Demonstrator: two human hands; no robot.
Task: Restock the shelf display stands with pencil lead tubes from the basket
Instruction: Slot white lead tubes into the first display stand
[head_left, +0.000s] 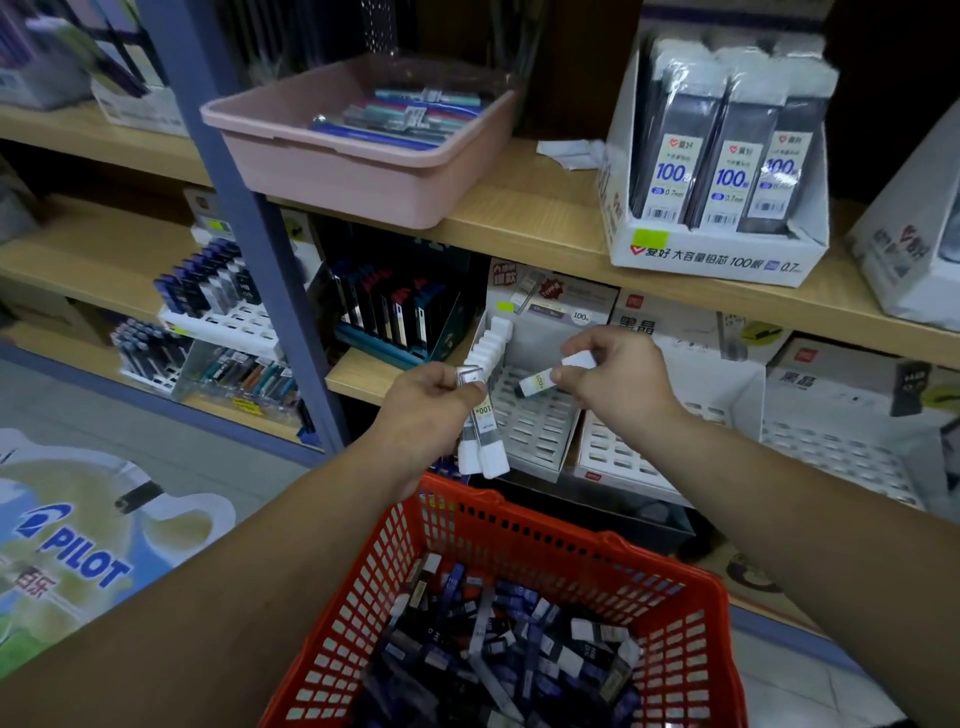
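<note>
Pencil lead tubes (498, 639): a loose heap in the red basket (395, 561), nearest the viewer, below both forearms.
Left hand (415, 400): fingers curled round a small bunch of tubes (485, 441), white caps hanging down, above the basket's far rim.
Right hand (618, 374): pinches a single tube (550, 378) at its white cap, tilted, over the slotted stand.
Display stand (530, 421): white, mostly unfilled; one row of capped tubes (488, 343) along its left edge.
Risk: the bunch is gripped near its upper ends only, so a slackened grip would likely spill tubes beside the basket. The tilted tube may miss its slot or jam in it.
Upper shelf: carton (717, 260) of 100-count leads, well apart from the hands.
</note>
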